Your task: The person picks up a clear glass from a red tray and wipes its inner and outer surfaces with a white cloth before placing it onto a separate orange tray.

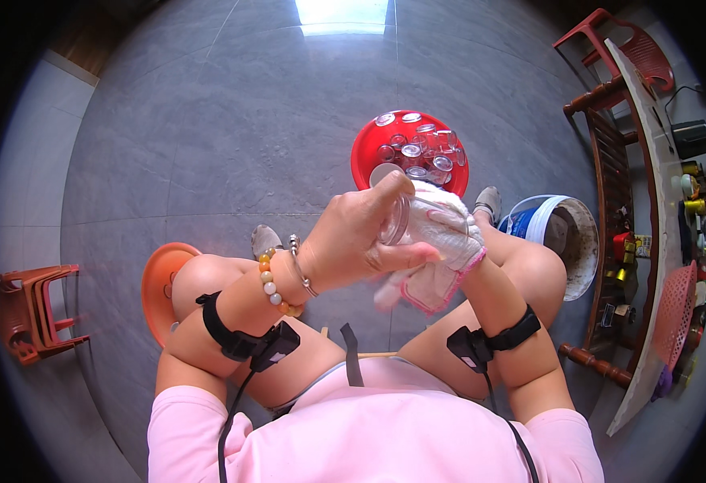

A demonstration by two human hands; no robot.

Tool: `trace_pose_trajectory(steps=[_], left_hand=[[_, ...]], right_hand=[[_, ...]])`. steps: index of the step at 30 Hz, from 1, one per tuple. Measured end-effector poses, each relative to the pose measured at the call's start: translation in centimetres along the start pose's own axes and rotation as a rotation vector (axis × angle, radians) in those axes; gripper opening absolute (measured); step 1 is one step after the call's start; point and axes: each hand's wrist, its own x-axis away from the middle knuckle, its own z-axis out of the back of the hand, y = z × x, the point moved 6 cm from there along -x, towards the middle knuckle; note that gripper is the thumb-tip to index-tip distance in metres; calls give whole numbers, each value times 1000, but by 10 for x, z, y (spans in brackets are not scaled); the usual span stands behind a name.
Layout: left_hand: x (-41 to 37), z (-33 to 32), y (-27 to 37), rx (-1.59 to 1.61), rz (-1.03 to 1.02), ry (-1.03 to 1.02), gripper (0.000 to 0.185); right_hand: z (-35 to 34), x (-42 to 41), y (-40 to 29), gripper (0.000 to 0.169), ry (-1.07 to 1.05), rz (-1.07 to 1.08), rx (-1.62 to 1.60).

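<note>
My left hand [353, 235], bare with bracelets at the wrist, grips a small clear jar [394, 222] between the thumb and a finger. Against the jar's right side is a white cotton glove [446, 220] with pink edging. The glove covers my right hand [458, 241], so its fingers and their grip are hidden. Just above my left fingers a round pale disc [385, 175] shows, perhaps a lid. Beyond both hands a red basin [362, 154] on the floor holds several clear jars [412, 154], some with silvery lids or ends.
A white bucket [546, 223] with a dirty inside stands beside my right knee. An orange round stool or basin [157, 290] is by my left knee. Stacked plastic stools [33, 311] stand far left. On the right a table [643, 350] bears a pink basket [676, 317] and small items.
</note>
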Motion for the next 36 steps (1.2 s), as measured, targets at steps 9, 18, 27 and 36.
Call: trace_pose_trajectory(steps=[9,18,27,36], left_hand=[[6,-12,-26,635,671,-107,58],[-3,0,-12,354,95,114,54],[-7,47,19,117,-30,274,53],[-2,42,12,-600,-34,372,50]], right_hand=[[11,23,11,33,392,29,116],[-23,2,25,45,-174,-191,-269],[-26,3,12,24,111,-746,-1332],[40,-13,-53,35,308,82,271]])
